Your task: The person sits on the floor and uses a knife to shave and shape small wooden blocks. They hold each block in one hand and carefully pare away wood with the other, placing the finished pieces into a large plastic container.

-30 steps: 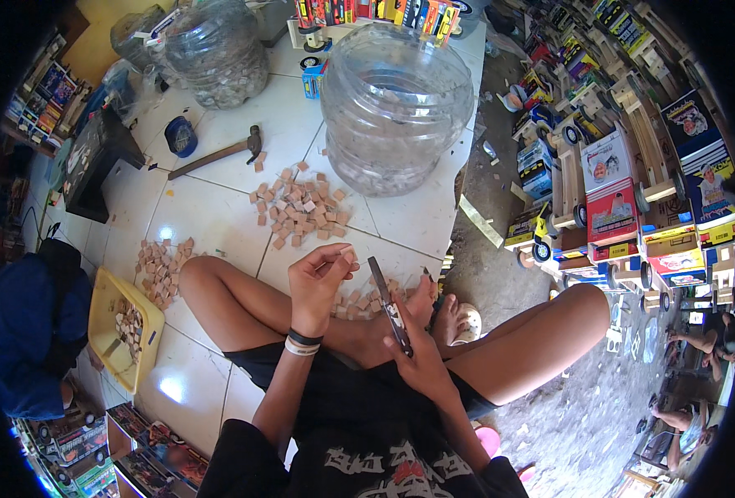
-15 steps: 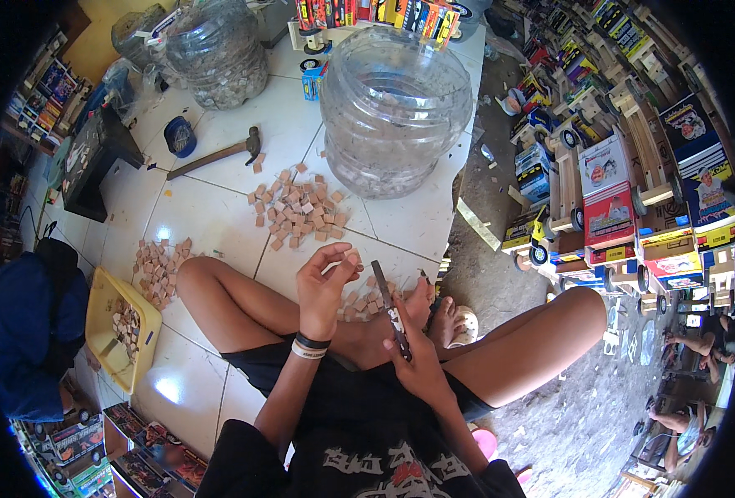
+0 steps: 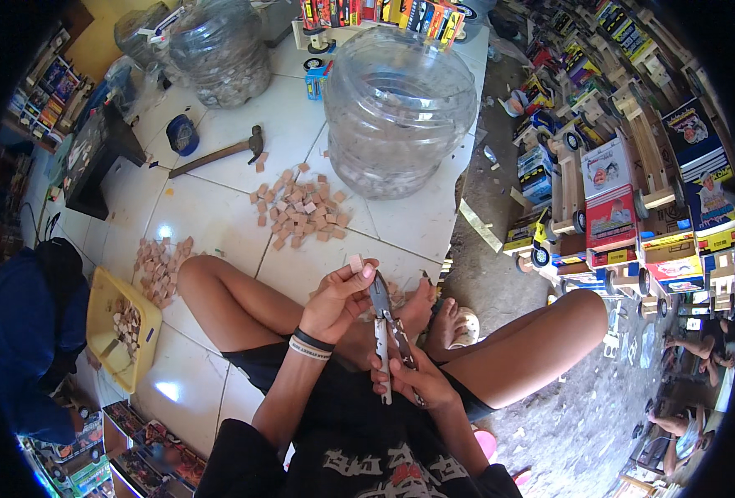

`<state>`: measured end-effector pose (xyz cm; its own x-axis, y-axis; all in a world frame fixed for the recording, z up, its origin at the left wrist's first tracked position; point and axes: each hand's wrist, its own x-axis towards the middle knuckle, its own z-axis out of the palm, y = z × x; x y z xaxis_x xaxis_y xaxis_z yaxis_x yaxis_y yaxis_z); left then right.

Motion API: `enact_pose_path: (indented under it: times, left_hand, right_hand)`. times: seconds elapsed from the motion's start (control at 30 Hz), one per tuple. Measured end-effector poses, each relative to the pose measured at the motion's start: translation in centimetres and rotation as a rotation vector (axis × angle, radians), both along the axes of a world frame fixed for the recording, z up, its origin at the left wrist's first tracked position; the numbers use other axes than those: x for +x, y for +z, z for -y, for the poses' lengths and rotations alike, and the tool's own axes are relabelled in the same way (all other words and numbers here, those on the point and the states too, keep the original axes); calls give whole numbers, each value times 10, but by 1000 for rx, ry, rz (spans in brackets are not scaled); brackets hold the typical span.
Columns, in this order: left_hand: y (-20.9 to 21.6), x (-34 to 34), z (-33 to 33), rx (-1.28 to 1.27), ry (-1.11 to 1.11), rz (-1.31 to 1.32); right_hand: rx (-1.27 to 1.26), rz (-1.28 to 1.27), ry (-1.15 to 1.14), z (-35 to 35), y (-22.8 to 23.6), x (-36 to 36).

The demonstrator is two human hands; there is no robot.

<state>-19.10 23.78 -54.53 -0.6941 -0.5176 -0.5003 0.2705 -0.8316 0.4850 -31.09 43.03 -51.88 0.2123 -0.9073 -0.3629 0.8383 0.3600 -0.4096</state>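
A small square wooden block (image 3: 356, 263) is pinched between the thumb and fingers of my left hand (image 3: 334, 303). My right hand (image 3: 417, 380) grips a pair of worn metal pliers (image 3: 380, 307), handles spread and jaws pointing up. The pliers' jaws come close to my left fingertips; whether they touch anything there I cannot tell. Beyond my hands, a heap of similar wooden blocks (image 3: 301, 207) lies on the white tiles. More blocks (image 3: 161, 267) lie beside my left knee, and a few between my legs are mostly hidden by my hands.
A hammer (image 3: 222, 155) lies behind the heap, left of a large clear plastic container (image 3: 400, 116). A yellow tub (image 3: 147, 353) with blocks stands at left, near a person in dark blue (image 3: 23, 332). Wooden toy trucks (image 3: 612, 191) crowd the right side, past the tiled edge.
The pliers have turned and their handles now show spread apart. Their jaws have come beside my left fingertips. My left hand has shifted slightly right and down, the block now showing above its fingertips.
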Motion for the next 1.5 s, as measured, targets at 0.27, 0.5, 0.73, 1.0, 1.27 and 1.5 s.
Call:
enact_pose_path:
  times: [0.27, 0.5, 0.73, 1.0, 1.27, 1.5]
  left_hand:
    - [5, 0, 0, -168, 95, 59]
    - [-4, 8, 8, -427, 239, 98]
    - [0, 4, -3, -660, 108, 187]
    - [1, 1, -8, -678, 128, 181]
    - [3, 0, -9, -694, 158, 145]
    - [5, 1, -13, -733, 172, 187]
  right_hand:
    - [53, -166, -8, 0, 0, 5]
    - [113, -943, 134, 5, -6, -11]
    - [132, -655, 127, 10, 22, -13]
    - [142, -663, 114, 16, 35, -10]
    - [135, -598, 77, 15, 30, -7]
    - [95, -635, 82, 13, 18, -8]
